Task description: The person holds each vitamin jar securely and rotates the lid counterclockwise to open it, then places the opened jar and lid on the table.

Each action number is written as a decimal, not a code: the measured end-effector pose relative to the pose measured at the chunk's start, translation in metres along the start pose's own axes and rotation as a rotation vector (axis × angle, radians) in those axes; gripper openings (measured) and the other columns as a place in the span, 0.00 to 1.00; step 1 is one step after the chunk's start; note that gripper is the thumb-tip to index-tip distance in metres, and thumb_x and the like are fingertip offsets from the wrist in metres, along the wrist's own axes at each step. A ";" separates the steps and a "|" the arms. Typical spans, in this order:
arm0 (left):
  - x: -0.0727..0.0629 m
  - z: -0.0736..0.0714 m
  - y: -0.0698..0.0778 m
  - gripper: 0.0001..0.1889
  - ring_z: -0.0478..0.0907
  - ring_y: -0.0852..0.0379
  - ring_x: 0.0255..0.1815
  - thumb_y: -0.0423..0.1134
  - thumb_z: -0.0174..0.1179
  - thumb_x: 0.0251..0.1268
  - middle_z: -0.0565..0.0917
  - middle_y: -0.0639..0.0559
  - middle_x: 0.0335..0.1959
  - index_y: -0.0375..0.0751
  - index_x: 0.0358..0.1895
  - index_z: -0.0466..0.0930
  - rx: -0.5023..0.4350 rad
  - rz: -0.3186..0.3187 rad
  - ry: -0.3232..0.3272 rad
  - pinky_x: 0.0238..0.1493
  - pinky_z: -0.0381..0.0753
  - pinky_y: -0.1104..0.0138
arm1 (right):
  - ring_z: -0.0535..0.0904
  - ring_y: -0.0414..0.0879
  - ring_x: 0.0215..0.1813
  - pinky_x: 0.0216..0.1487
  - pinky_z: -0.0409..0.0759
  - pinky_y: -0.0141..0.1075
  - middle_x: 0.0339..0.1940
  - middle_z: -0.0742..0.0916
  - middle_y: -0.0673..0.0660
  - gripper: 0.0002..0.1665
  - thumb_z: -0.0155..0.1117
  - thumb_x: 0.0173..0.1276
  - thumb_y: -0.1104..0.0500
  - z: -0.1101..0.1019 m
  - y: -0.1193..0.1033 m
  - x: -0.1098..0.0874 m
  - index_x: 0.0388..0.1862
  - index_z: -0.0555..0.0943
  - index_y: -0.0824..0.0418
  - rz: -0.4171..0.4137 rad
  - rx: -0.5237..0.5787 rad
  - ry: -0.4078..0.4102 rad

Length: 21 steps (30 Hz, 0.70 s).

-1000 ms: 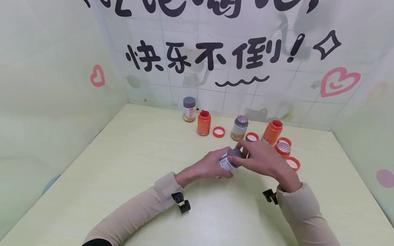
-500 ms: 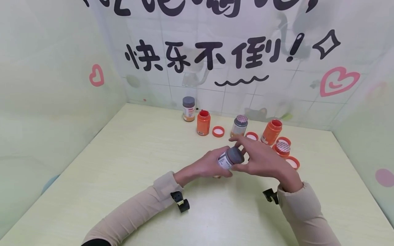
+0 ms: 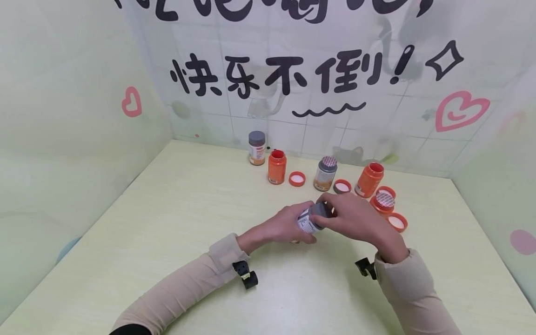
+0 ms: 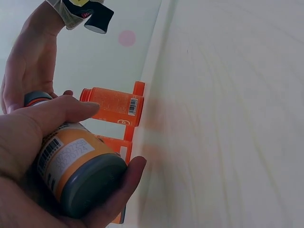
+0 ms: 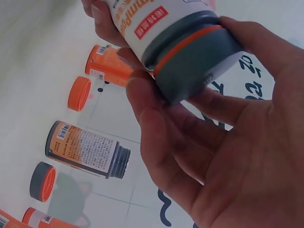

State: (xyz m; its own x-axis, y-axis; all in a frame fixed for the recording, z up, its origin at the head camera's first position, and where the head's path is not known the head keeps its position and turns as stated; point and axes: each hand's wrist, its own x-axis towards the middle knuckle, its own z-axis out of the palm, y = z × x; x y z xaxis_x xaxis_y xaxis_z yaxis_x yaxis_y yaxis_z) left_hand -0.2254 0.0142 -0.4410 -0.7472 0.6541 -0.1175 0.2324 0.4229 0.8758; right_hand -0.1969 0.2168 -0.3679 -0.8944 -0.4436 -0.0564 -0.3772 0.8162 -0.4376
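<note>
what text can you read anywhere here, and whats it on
"快乐不倒!" in big black letters on the back wall.
A row of black letters above it is cut off by the frame edge: unreadable.
The held bottle has a label with orange and red print, cropped and too blurred to read.
Labels and barcodes on the table's bottles: too small to read.

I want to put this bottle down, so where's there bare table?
Bare table spans the left side and the near edge in front of both sleeves. It is crowded at the back right, where orange bottles, loose caps and a gray bottle cluster beyond the right hand.
</note>
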 end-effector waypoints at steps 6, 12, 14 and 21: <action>0.000 0.000 0.002 0.42 0.76 0.53 0.54 0.37 0.76 0.56 0.78 0.53 0.58 0.56 0.74 0.67 0.026 0.018 -0.007 0.42 0.85 0.67 | 0.80 0.42 0.44 0.44 0.83 0.36 0.43 0.87 0.47 0.23 0.74 0.66 0.49 -0.003 0.001 -0.004 0.58 0.81 0.53 -0.117 -0.029 0.001; 0.002 0.000 0.000 0.39 0.77 0.54 0.53 0.37 0.77 0.55 0.80 0.54 0.56 0.53 0.71 0.70 0.021 0.019 -0.023 0.46 0.84 0.67 | 0.80 0.44 0.49 0.47 0.85 0.38 0.49 0.86 0.49 0.24 0.77 0.62 0.55 -0.004 0.002 -0.006 0.56 0.81 0.51 -0.177 -0.019 -0.001; 0.002 0.000 -0.001 0.36 0.78 0.55 0.52 0.36 0.77 0.55 0.81 0.53 0.55 0.51 0.69 0.71 0.007 0.024 -0.032 0.47 0.83 0.67 | 0.79 0.44 0.50 0.48 0.86 0.39 0.50 0.85 0.49 0.24 0.78 0.61 0.57 -0.004 0.002 -0.006 0.56 0.80 0.52 -0.195 -0.008 0.000; 0.002 -0.004 -0.003 0.30 0.82 0.52 0.40 0.31 0.73 0.57 0.81 0.47 0.50 0.47 0.64 0.73 -0.126 0.027 -0.086 0.36 0.85 0.65 | 0.79 0.43 0.51 0.48 0.86 0.37 0.48 0.84 0.48 0.27 0.80 0.57 0.63 -0.005 0.002 -0.007 0.55 0.79 0.52 -0.253 0.011 0.044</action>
State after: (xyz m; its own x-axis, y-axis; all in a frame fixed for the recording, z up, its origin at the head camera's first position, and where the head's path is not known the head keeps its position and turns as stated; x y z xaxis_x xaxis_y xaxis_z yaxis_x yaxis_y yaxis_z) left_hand -0.2299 0.0119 -0.4424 -0.6846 0.7176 -0.1280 0.1677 0.3259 0.9304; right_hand -0.1930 0.2237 -0.3638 -0.7816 -0.6164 0.0954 -0.5880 0.6769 -0.4428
